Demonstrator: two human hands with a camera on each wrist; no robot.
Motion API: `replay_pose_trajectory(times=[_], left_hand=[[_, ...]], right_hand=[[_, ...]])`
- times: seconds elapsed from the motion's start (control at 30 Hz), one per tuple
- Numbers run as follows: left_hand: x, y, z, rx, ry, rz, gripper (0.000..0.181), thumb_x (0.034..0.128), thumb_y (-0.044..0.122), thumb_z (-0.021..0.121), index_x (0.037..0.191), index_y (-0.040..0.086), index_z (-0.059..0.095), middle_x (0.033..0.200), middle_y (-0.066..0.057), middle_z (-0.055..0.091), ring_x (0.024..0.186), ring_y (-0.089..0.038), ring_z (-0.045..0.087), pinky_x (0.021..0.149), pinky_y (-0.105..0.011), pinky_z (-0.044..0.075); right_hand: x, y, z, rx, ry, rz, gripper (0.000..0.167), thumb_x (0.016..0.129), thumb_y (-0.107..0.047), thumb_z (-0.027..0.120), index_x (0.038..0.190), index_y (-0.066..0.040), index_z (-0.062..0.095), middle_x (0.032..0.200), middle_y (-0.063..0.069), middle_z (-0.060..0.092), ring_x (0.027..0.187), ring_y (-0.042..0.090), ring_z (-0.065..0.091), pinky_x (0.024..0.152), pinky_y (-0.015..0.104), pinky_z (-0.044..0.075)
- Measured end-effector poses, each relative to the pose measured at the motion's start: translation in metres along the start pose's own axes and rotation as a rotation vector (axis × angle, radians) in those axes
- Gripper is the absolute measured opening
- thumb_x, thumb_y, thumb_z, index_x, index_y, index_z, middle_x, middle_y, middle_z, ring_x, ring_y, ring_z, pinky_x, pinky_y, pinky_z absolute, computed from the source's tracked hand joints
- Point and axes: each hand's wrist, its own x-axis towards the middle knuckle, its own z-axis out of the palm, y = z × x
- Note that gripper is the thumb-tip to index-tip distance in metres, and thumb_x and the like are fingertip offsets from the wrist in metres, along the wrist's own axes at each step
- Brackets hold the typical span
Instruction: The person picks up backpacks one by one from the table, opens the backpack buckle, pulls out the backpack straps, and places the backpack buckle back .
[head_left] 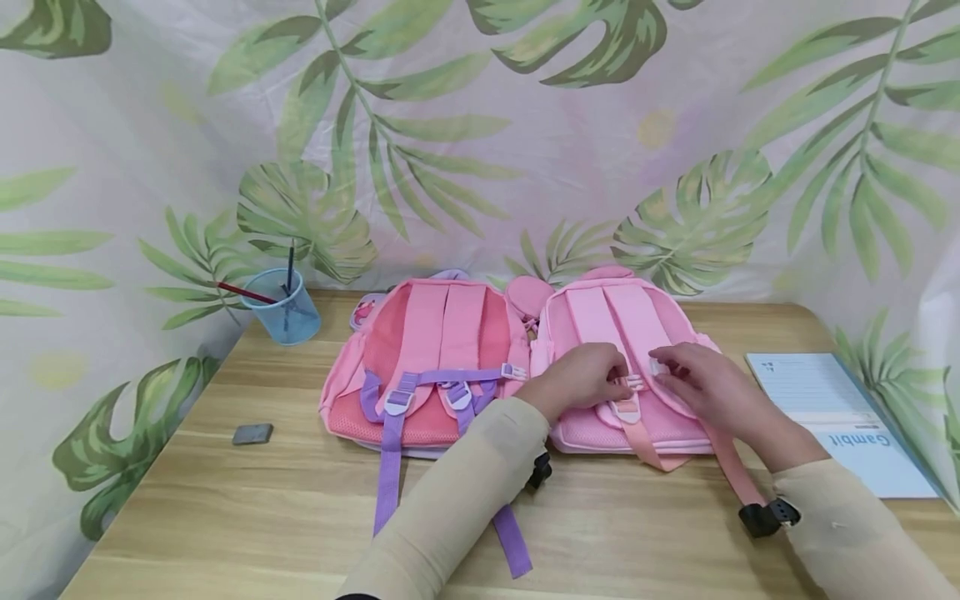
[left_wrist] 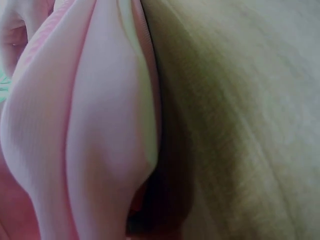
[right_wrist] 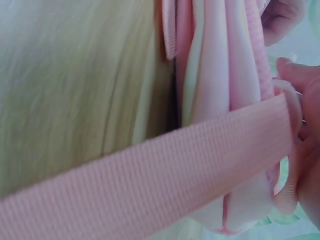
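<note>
A light pink backpack lies on the wooden table with its shoulder straps up. My left hand pinches a white pronged buckle half over the backpack's lower straps. Just to the right, my right hand holds a small white buckle piece between thumb and fingers. The two pieces are apart. A salmon webbing strap crosses the right wrist view and hangs off the bag's right side. The left wrist view shows mostly the bag's pink side.
Beside it lies a coral pink backpack with a purple strap buckled across. A blue mesh pen cup stands at the back left, a grey eraser-like block nearer. A notebook lies at the right.
</note>
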Motion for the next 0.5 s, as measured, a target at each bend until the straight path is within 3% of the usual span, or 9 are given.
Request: replay_pose_trajectory(times=[0.2,0.37,0.5], left_hand=[[-0.0015,-0.0024,-0.0002,-0.025,0.007,-0.006,0.019,0.1009,0.031,0.078,0.107,0.013,0.077,0.095,0.003,0.069,0.086,-0.009,0.06,0.08,-0.019,0.047],[-0.0015,-0.0014,-0.0002,-0.029,0.0,-0.009,0.02,0.1013,0.031,0.078,0.109,0.013,0.077,0.096,0.003,0.07,0.086,-0.007,0.06,0.08,-0.017,0.046],[-0.0018,-0.0017,-0.0006,-0.044,-0.003,-0.022,0.02,0.1014,0.031,0.078,0.11,0.013,0.077,0.095,0.004,0.069,0.085,-0.007,0.059,0.078,-0.016,0.046]], right_hand=[[0.0024,-0.0012,-0.0013,0.002,0.013,-0.004,0.043,0.095,-0.004,0.08,0.136,0.0,0.068,0.104,0.005,0.075,0.094,0.02,0.068,0.088,0.051,0.061],[0.0023,0.0011,-0.0006,-0.049,0.081,-0.041,0.033,0.093,-0.007,0.082,0.123,0.0,0.07,0.098,0.005,0.074,0.088,0.019,0.069,0.078,0.044,0.061],[0.0025,0.0022,-0.0009,-0.024,0.132,-0.046,0.029,0.091,-0.006,0.083,0.116,-0.002,0.069,0.094,0.004,0.07,0.082,0.015,0.062,0.071,0.033,0.056]])
